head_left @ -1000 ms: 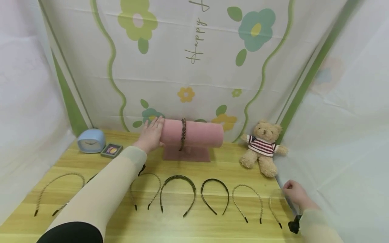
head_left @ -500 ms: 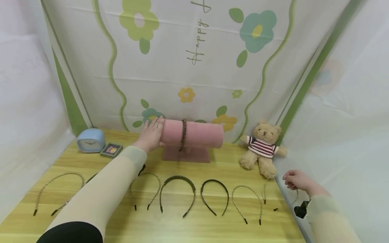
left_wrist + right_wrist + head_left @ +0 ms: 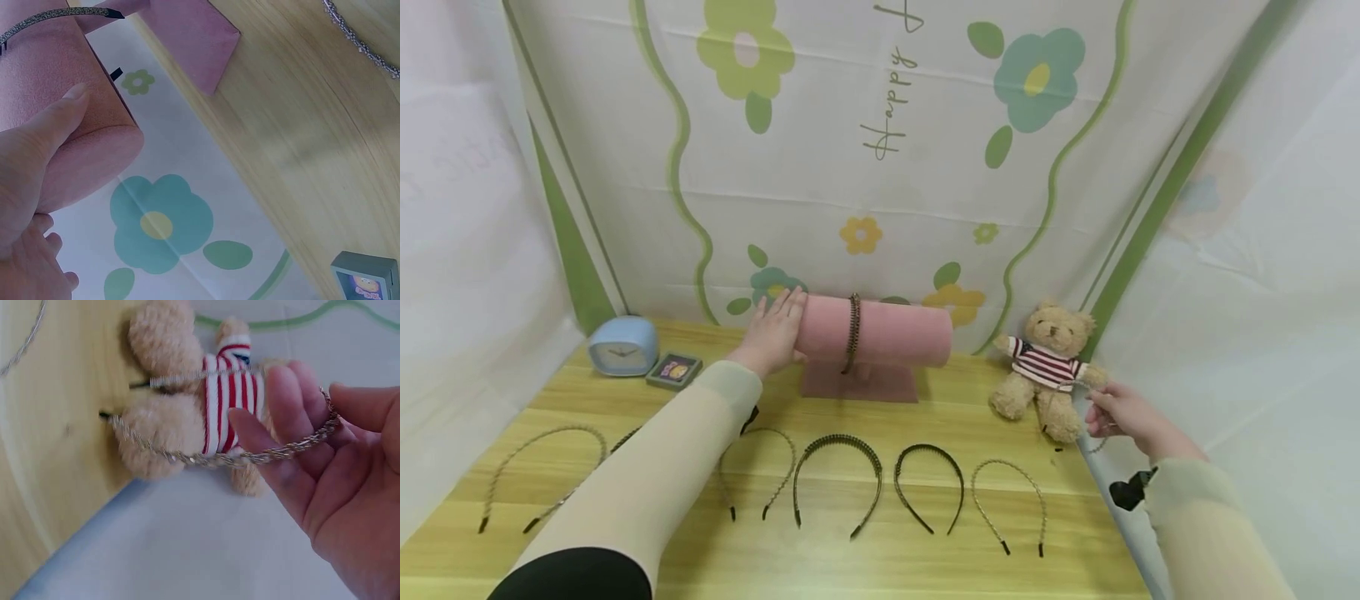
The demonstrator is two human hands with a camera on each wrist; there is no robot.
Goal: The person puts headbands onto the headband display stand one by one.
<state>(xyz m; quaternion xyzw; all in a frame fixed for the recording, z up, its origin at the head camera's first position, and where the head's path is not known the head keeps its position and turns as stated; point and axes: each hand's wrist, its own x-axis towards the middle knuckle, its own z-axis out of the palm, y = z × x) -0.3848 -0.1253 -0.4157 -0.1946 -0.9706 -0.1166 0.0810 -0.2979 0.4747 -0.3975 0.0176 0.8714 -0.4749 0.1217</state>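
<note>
A pink padded display stand (image 3: 898,335), a horizontal roll on a flat base, stands at the back of the table. Around its roll sits one dark, spiky headband (image 3: 853,333). My left hand (image 3: 775,335) holds the roll's left end, the thumb (image 3: 65,112) along its side in the left wrist view. At the right, my right hand (image 3: 1123,412) holds a thin twisted silver-gold headband (image 3: 212,459) by its curved top, between thumb and fingers. Its two black-tipped ends point away from the palm, overlapping the teddy bear (image 3: 165,337) in the right wrist view.
Several headbands lie in a row along the table, among them a dark toothed one (image 3: 841,440), a black one (image 3: 928,447) and a thin twisted one (image 3: 1009,463). A blue clock (image 3: 623,347) and a small framed box (image 3: 674,372) stand back left. White printed cloth (image 3: 790,167) encloses the table.
My right hand has lifted the rightmost headband off the table and carried it up and back, in front of the teddy bear. My left hand has stayed on the stand.
</note>
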